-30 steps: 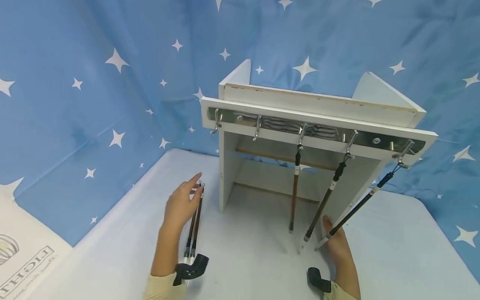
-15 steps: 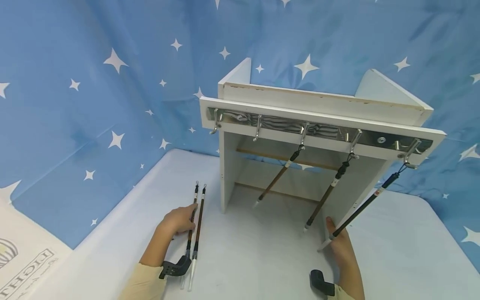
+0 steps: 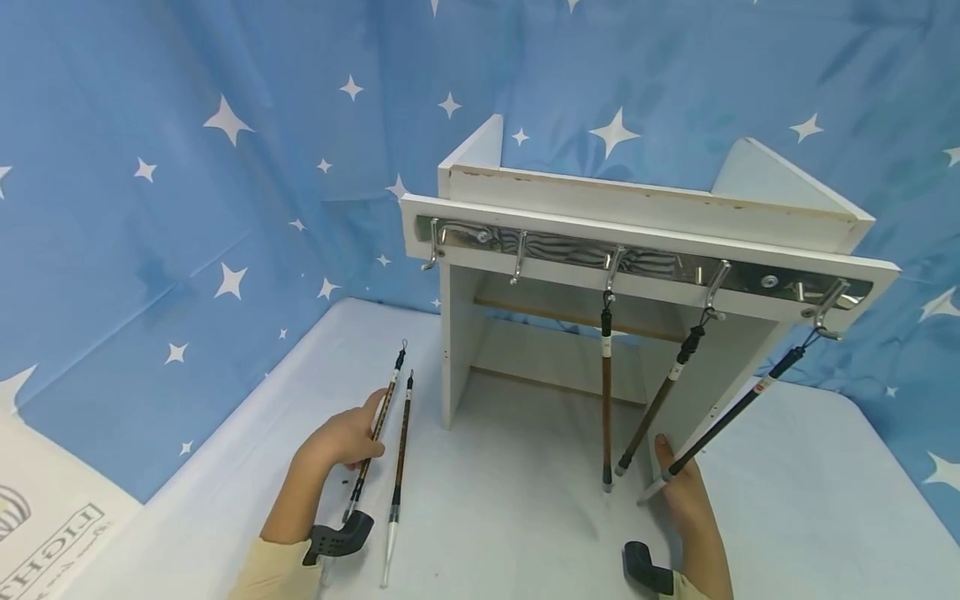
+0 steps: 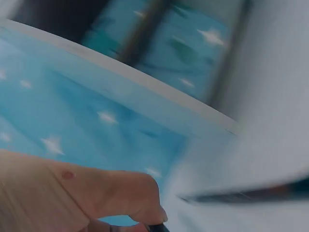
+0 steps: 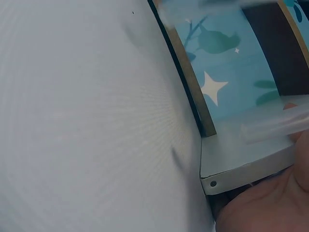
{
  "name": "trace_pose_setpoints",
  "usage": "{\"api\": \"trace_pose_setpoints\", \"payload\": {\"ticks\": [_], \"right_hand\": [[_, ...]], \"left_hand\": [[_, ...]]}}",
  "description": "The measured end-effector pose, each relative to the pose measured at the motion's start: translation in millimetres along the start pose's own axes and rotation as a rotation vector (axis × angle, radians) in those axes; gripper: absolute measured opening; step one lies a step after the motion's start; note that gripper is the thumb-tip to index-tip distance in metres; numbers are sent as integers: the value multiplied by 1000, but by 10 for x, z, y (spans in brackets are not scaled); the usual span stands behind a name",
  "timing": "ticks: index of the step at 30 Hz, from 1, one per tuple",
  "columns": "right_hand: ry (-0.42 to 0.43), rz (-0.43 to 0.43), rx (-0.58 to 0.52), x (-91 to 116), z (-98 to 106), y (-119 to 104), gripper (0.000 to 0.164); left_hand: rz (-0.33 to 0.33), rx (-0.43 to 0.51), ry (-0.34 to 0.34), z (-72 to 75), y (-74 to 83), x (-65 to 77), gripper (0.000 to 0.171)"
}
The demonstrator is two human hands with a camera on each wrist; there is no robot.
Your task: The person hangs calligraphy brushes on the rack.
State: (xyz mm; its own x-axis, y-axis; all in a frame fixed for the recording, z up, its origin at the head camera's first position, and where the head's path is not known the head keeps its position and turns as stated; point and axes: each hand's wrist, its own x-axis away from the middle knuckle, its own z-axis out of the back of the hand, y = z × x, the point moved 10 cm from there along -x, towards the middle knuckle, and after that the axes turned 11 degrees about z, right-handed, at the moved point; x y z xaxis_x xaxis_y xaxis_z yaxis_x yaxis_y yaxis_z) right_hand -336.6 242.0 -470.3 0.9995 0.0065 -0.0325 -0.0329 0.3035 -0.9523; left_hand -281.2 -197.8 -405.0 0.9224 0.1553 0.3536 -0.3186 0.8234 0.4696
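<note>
My left hand [image 3: 341, 440] pinches a brown-handled calligraphy brush [image 3: 396, 373] with a cord loop at its top end. In the left wrist view only a dark bit of it shows under my fingertips. A second brush [image 3: 403, 440], with a clear cap, lies on the white table just right of it. My right hand [image 3: 684, 493] grips the lower right side panel of a white shelf [image 3: 697, 379]. On the metal hook rail [image 3: 562, 252] three brushes hang by their loops: one on the middle hook [image 3: 607, 379], two farther right. The two left hooks carry nothing.
Blue cloth with white stars [image 3: 262, 192] stands behind the table [image 3: 525, 525]. The shelf's left side panel [image 3: 459, 350] stands right of the loose brushes. A printed white cloth [image 3: 52, 517] shows at the lower left.
My left hand has come down and back to the left brush, pinched it and angled it away from the other. The brush on the middle hook has swung. My right hand stays at the panel.
</note>
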Motion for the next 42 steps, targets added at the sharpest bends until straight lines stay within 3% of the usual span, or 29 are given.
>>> {"api": "trace_pose_setpoints", "payload": {"ticks": [7, 12, 19, 27, 31, 42], "right_hand": [[-2, 26, -49, 3, 13, -19, 73], [3, 25, -48, 20, 17, -3, 72], [23, 38, -31, 37, 27, -21, 73], [23, 38, -1, 0, 1, -28, 75], [24, 44, 3, -5, 7, -31, 73], [18, 45, -17, -4, -8, -51, 72]], "left_hand": [[-186, 60, 180, 646, 381, 530, 84], [-267, 97, 267, 885, 569, 919, 87], [-392, -6, 351, 890, 747, 1226, 83], [-521, -86, 457, 898, 808, 1416, 82], [-528, -104, 464, 899, 802, 1422, 81], [-471, -121, 441, 880, 786, 1363, 81]]}}
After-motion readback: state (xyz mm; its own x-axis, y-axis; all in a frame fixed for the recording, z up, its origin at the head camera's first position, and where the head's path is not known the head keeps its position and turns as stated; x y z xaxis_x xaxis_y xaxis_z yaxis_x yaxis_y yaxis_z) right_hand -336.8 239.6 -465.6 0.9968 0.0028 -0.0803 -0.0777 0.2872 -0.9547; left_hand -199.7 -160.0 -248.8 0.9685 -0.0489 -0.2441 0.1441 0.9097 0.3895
